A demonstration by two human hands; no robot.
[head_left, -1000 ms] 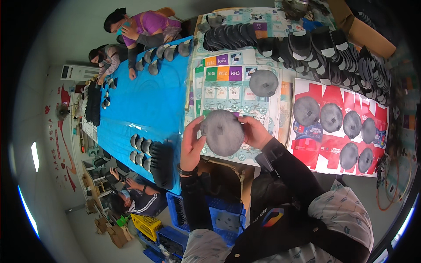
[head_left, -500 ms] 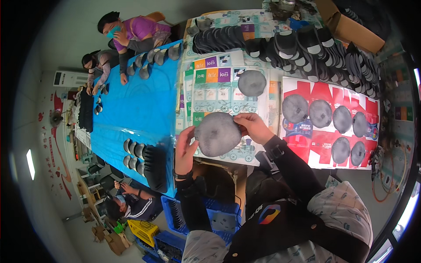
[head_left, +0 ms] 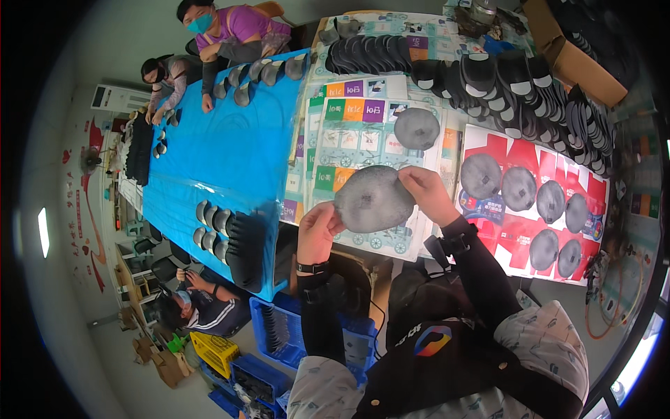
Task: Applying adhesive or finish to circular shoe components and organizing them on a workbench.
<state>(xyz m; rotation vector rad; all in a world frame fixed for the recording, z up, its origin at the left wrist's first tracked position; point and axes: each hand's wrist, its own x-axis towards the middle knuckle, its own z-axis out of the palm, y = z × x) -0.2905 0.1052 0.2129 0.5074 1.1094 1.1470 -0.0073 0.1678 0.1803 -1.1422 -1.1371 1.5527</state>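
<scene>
Between my two hands is a grey, roundish flat pad (head_left: 375, 200) with a small dark square mark at its middle, held up over the printed sheets on the table. My left hand (head_left: 319, 232) pinches its lower left edge between thumb and fingers. At the upper right edge, my right hand (head_left: 427, 192) grips it the same way. A similar grey pad (head_left: 417, 128) lies on the printed sheets (head_left: 349, 143) just beyond. To the right, several more grey pads (head_left: 519, 188) rest in two rows on a red and white printed sheet (head_left: 513, 244).
Rows of dark curved pieces (head_left: 488, 77) line the table's far side, near a cardboard box (head_left: 576, 63). A blue-covered table (head_left: 223, 153) adjoins on the left; people in masks sit around it. Blue crates (head_left: 286, 335) and a yellow crate (head_left: 215, 353) stand below.
The view has shifted, so the tables sit slightly further right. Both hands still hold the pad, which is now tilted a little differently, with the left fingers closed more on its edge.
</scene>
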